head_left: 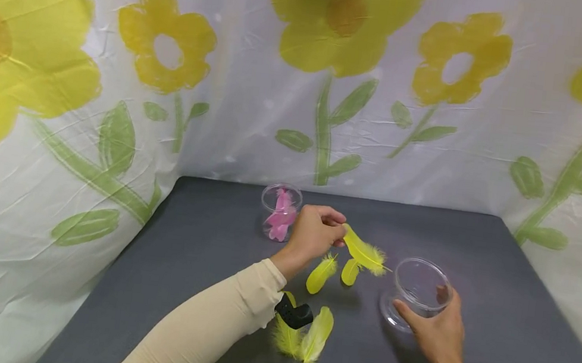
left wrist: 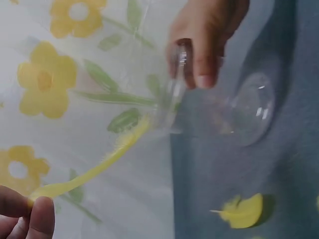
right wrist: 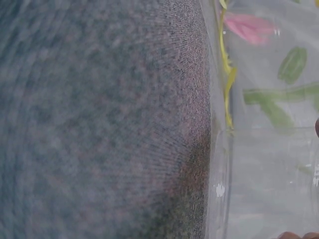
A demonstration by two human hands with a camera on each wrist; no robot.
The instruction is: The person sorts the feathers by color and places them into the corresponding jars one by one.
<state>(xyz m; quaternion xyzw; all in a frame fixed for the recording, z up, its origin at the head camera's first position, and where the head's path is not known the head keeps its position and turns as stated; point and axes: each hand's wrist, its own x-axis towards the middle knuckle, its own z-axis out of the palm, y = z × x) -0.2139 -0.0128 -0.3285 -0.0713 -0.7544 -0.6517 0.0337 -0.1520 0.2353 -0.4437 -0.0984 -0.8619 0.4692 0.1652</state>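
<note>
My left hand [head_left: 316,232] pinches a yellow feather [head_left: 364,251] by one end, between thumb and fingers. The feather reaches rightward over the table, its quill tip close to the rim of a clear plastic cup [left wrist: 256,109]. In the left wrist view, the feather's fluffy end overlaps that rim. My right hand [head_left: 438,330] grips the cup around its side, thumb toward the front, and the cup leans slightly. Beneath the held feather lie two yellow feathers, one on the left [head_left: 322,273] and a smaller one [head_left: 350,272] partly covered in the head view.
Nearer the front, more yellow feathers [head_left: 318,335] lie on the dark table [head_left: 511,326], partly behind a black wrist device [head_left: 293,312]. At the back left stands another clear cup [head_left: 267,198] with pink feathers [head_left: 280,219] inside. A flower-printed curtain [head_left: 243,80] surrounds the table.
</note>
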